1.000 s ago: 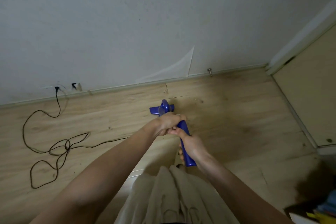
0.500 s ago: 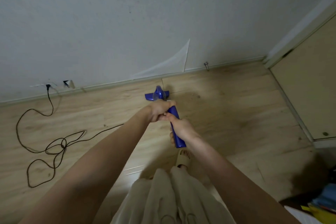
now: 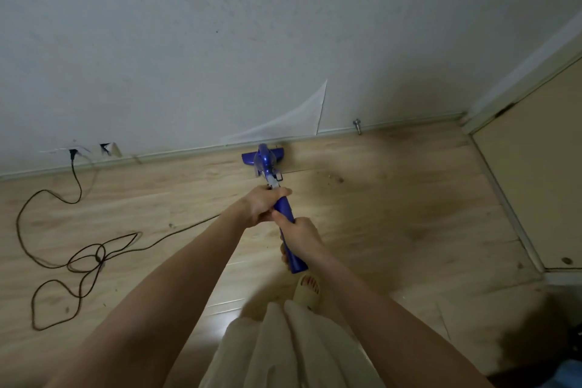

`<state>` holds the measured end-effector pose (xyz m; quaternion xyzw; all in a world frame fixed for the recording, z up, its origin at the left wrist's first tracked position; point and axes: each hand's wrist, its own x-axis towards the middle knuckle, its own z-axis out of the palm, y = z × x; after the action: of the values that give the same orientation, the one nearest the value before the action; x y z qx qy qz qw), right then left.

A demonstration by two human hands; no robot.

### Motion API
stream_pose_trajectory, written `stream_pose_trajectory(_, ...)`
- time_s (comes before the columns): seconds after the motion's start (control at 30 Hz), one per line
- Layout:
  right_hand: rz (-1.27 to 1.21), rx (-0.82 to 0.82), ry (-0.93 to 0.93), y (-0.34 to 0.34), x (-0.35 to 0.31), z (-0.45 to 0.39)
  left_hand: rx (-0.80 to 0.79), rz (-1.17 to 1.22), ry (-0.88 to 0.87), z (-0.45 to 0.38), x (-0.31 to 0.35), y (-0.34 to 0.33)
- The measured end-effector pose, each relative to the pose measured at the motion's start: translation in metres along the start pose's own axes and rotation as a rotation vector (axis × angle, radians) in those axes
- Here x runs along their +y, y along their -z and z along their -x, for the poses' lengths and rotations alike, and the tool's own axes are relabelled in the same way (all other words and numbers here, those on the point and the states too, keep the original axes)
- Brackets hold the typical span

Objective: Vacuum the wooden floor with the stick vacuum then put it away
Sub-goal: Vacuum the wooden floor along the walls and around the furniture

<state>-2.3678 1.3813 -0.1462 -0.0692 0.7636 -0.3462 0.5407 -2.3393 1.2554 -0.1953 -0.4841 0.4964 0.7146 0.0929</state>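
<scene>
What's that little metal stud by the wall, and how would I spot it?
Follow the white wall down to its baseboard, right of the peeling wallpaper flap. The small metal stud sticks out there, probably a doorstop, the only shiny thing along that edge.

Both arms extended forward, hands stacked along one handle.

Left hand (image 3: 263, 203) farther from the body, fingers curled over the blue stick vacuum (image 3: 285, 214) handle from the left, knuckles up. Right hand (image 3: 304, 238) just behind and lower, wrapped round the same handle, thumb stretched forward to touch the left hand. Forearms bare, converging from the lower corners toward the centre; right foot in a pale slipper (image 3: 308, 290) set forward beneath the right wrist.
</scene>
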Motion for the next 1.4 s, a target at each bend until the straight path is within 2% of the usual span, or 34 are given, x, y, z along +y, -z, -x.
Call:
stream_pose_trajectory(0.27,-0.053,-0.088,-0.002,0.016,-0.028,-0.029,0.020,-0.008,-0.021,-0.017,0.033,0.003)
stream_pose_trajectory(0.5,-0.082,-0.140,-0.020,0.018,-0.030,-0.029,0.009,-0.014,-0.011,-0.015,0.032,0.006)
stream_pose_trajectory(0.73,0.158,-0.034,-0.029,0.054,-0.003,0.003,0.006,0.023,0.016,0.000,0.013,-0.043)
stream_pose_trajectory(0.9,0.221,0.036,-0.005,0.071,0.008,0.045,-0.029,0.023,0.001,0.024,0.002,-0.067)
stream_pose_trajectory(1.17,0.059,0.086,-0.070,0.020,0.049,0.093,-0.143,-0.055,0.065,0.069,-0.041,-0.050)
stream_pose_trajectory(1.4,-0.053,0.133,-0.047,-0.023,0.074,0.095,-0.150,-0.143,0.078,0.071,-0.068,-0.030)
